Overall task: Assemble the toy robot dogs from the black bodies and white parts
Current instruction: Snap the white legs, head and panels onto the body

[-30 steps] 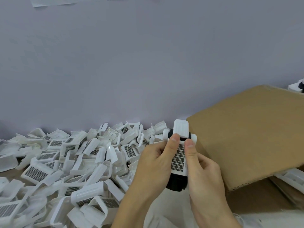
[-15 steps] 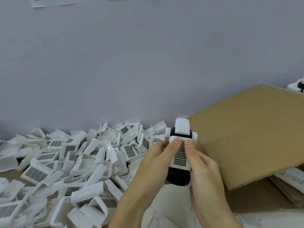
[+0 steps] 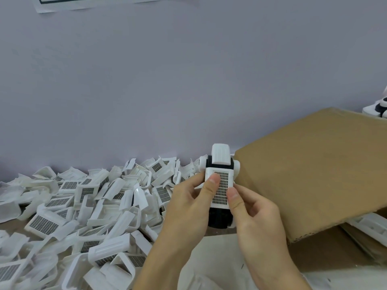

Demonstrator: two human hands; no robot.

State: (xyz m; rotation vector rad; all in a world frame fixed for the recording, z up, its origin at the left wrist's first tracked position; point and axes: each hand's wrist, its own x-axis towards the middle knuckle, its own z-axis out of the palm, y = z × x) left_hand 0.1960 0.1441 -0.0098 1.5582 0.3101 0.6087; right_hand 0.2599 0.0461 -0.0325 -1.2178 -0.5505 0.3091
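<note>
From the head camera, both hands meet in the lower middle of the scene, lifted above the table, and between them sits a toy robot dog (image 3: pixel 219 181). Its black body (image 3: pixel 217 216) shows below the hands' grip and again as a dark band near the top, where a ribbed white head piece (image 3: pixel 220 153) points away toward the wall. A round white joint sticks out on each side of that band. Over the body's back lies a white cover with a dark grid panel (image 3: pixel 221 190).

The left hand (image 3: pixel 188 204) grips the toy from the left, its thumb pressed flat on the grid panel and its fingers curled round the side. The right hand (image 3: pixel 254 214) holds it from the right, thumb laid along the panel's right edge, fingers wrapped underneath out of sight.

To the left, a loose pile of white parts (image 3: pixel 83 206) spreads across the table right up to the pale wall (image 3: pixel 167 80); many of them show the same dark grid. To the right, just beside the toy, a brown cardboard flap (image 3: pixel 314 164) slopes up. At the far right edge, behind the flap, a black-and-white object (image 3: pixel 380 106) is partly cut off. A sheet of paper (image 3: pixel 104 2) hangs on the wall at the top.
</note>
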